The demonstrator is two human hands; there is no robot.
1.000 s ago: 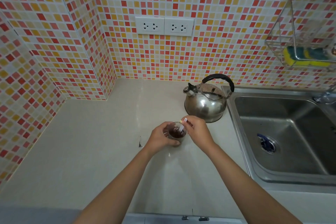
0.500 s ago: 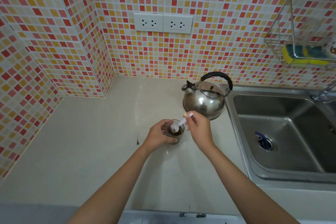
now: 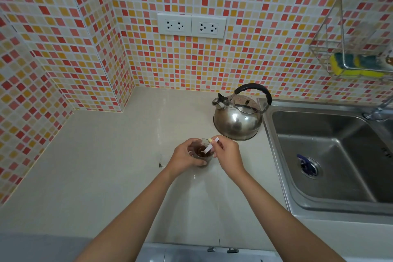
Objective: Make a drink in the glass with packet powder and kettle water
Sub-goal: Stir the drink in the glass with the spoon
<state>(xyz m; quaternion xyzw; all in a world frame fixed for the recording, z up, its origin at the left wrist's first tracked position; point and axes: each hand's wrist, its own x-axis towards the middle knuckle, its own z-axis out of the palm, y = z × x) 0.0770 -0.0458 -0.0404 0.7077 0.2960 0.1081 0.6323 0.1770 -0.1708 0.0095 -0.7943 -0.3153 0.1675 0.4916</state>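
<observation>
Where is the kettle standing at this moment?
In the head view, the kettle stands on the counter right of centre, against the left edge of the sink, behind the glass which the left hand holds.

Left hand (image 3: 187,156) covers most of the glass (image 3: 202,155) wall; white stirrer (image 3: 209,148) tip submerged in dark liquid; wire rack (image 3: 350,49) and tap (image 3: 378,110) cut off at the right edge.
</observation>
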